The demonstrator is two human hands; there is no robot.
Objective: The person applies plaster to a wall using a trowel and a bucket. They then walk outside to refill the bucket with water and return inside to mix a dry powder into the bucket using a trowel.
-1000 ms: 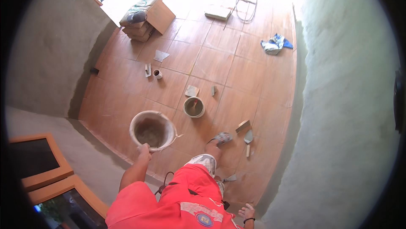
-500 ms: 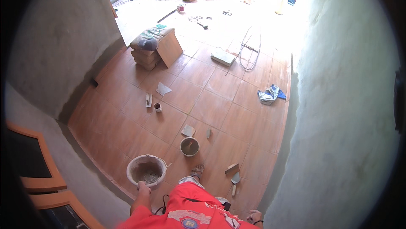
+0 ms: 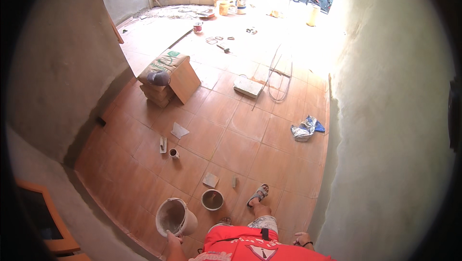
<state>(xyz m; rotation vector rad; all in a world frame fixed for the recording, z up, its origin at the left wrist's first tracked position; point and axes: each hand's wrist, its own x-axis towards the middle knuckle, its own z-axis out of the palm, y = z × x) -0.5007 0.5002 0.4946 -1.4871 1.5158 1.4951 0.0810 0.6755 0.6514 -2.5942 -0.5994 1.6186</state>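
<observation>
My left hand (image 3: 173,238) grips the rim of a grey mortar-stained bucket (image 3: 174,216), which is tilted and lifted just above the terracotta tile floor (image 3: 231,145). My right hand (image 3: 302,238) hangs at my side near the plastered wall, fingers loosely curled, with nothing visible in it. A small round bowl of grey mix (image 3: 212,199) sits on the floor right of the bucket. My sandalled foot (image 3: 258,194) steps forward beside it.
A small tile piece (image 3: 210,180) lies ahead. A trowel (image 3: 163,145) and a cup (image 3: 173,153) lie to the left. A stack of tile boxes with a cement bag (image 3: 166,80) stands further on. A crumpled bag (image 3: 304,129) lies by the right wall (image 3: 385,116).
I have straightened up and the view has lifted toward the sunlit yard. The bucket has come off the floor in my left hand. My foot has stepped forward.
</observation>
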